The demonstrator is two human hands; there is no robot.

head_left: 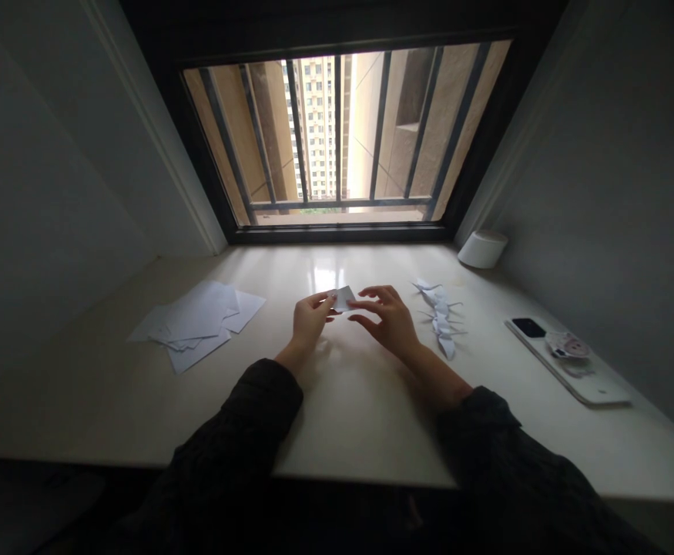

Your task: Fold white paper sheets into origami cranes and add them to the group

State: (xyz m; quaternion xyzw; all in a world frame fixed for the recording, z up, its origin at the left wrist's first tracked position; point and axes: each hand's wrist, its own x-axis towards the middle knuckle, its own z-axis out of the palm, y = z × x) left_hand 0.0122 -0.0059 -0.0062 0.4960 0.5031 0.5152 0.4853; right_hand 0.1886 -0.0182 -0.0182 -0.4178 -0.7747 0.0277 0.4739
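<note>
A small folded piece of white paper (344, 297) is held up over the middle of the white ledge. My left hand (312, 317) pinches its left side between thumb and fingers. At the paper's right edge is my right hand (387, 314), its index fingertip touching the sheet. The thumb and other fingers of that hand are spread apart, with nothing between them. To the right of my right hand lies a row of several folded paper cranes (441, 317).
Loose white sheets (198, 316) lie overlapping on the left of the ledge (360, 432). On the right is a white phone (573, 370) with a grip on its back. A white cylindrical object (483, 250) stands in the far right corner, near the barred window (337, 139).
</note>
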